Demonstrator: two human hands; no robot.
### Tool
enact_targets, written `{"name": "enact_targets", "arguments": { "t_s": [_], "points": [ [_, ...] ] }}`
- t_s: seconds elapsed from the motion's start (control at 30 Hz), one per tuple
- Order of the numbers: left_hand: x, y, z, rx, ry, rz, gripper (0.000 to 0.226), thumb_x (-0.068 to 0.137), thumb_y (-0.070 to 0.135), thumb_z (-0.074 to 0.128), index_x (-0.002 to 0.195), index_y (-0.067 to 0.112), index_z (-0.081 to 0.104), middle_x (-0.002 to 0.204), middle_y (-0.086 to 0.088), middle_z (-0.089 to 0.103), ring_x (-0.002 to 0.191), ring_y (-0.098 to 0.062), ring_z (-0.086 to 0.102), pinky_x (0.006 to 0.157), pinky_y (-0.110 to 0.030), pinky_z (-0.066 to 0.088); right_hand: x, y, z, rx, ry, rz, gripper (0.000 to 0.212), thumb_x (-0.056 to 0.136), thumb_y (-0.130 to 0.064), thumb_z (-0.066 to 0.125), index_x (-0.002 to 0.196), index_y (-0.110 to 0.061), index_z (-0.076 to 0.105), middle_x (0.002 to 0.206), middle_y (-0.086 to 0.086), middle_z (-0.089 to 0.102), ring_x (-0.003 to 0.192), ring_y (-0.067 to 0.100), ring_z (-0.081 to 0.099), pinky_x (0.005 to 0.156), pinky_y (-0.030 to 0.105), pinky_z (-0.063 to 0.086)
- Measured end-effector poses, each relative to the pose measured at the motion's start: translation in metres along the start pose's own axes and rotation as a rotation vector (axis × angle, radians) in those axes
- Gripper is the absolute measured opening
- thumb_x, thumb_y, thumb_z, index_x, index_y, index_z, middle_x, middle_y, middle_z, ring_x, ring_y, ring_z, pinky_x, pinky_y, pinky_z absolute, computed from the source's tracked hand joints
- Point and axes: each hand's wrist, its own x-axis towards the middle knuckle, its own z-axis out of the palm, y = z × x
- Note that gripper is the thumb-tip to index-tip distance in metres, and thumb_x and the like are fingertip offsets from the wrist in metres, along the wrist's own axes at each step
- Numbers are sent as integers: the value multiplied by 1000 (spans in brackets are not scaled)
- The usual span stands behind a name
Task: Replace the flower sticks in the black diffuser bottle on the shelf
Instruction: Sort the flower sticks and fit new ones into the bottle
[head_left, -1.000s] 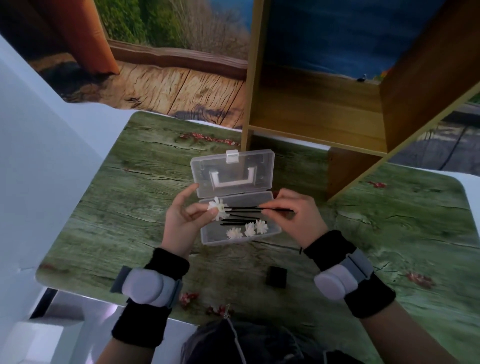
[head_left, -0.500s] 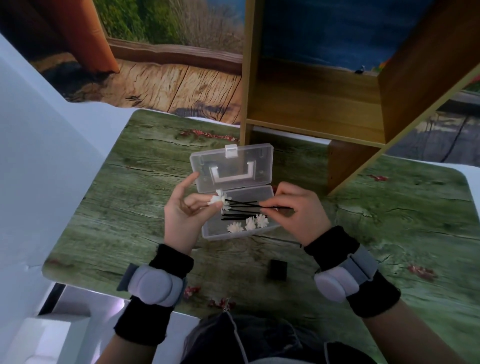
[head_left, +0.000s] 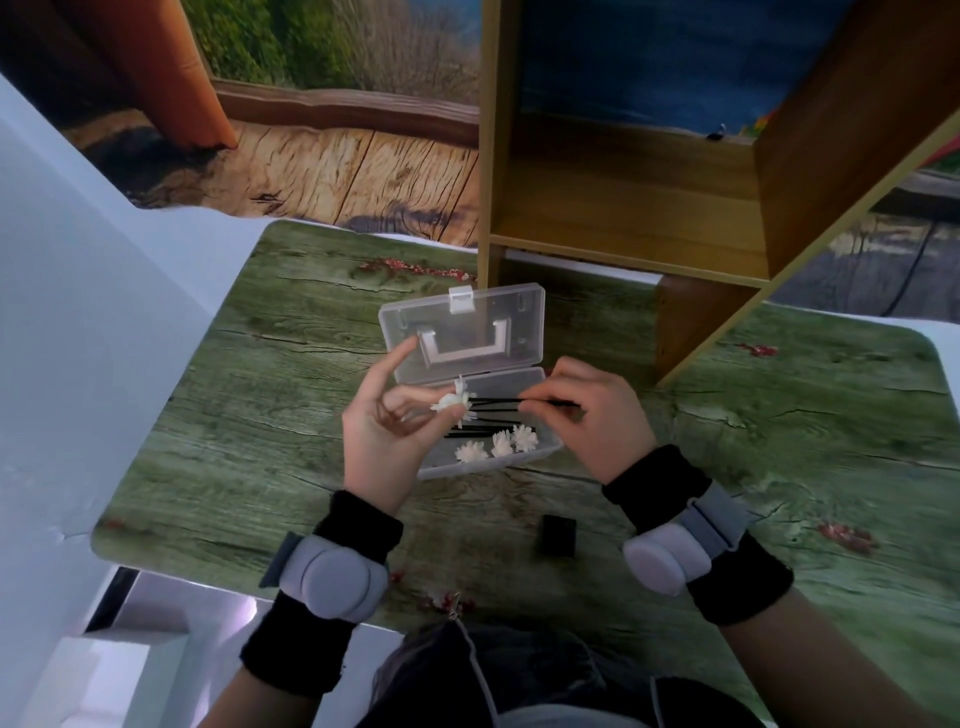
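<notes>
Toward the left of the bench (head_left: 291, 332), near its middle line: left hand (head_left: 387, 431), palm up, index finger extended upward, thumb and curled fingers pinching the white head of a flower stick (head_left: 457, 405) held above the box. Directly behind and beneath: clear plastic box (head_left: 467, 364), lid raised and leaning back, tray lying on the green wood-grain surface at the bench centre. Inside the tray: several loose flower sticks (head_left: 498, 441), black stems running left to right, three white flower heads bunched near the front wall. Just right of the box: right hand (head_left: 597, 415), knuckles up, fingertips pinching the black stem end of the same held stick, so that stick spans both hands above the open tray. Grey bands and black cuffs on both wrists. Near the front edge, between the two wrists: small black block (head_left: 558, 535), resting flat, well apart from the box; identity as diffuser bottle not determinable. Behind the box, toward the right rear of the bench: wooden shelf (head_left: 623, 228), visible compartment open to the front.
</notes>
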Motion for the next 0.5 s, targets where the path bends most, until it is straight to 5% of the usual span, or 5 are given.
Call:
{"name": "enact_targets", "arguments": {
  "t_s": [0.27,0.5],
  "points": [
    [0,0,3,19,-23,-7,70,66,-5,73,122,28,48,66,14,73,78,-1,69,73,-14,53,-1,3,1,-25,20,-24,30,83,-37,54,85,-16,74,76,0,60,66,6,48,59,26,45],
    [-5,-8,-3,32,-61,-66,75,63,0,76,124,32,46,69,12,73,78,-4,69,75,-16,54,-4,9,7,41,-49,10,25,81,-35,60,85,-16,74,77,-13,53,67,7,53,61,31,50]
  ]
}}
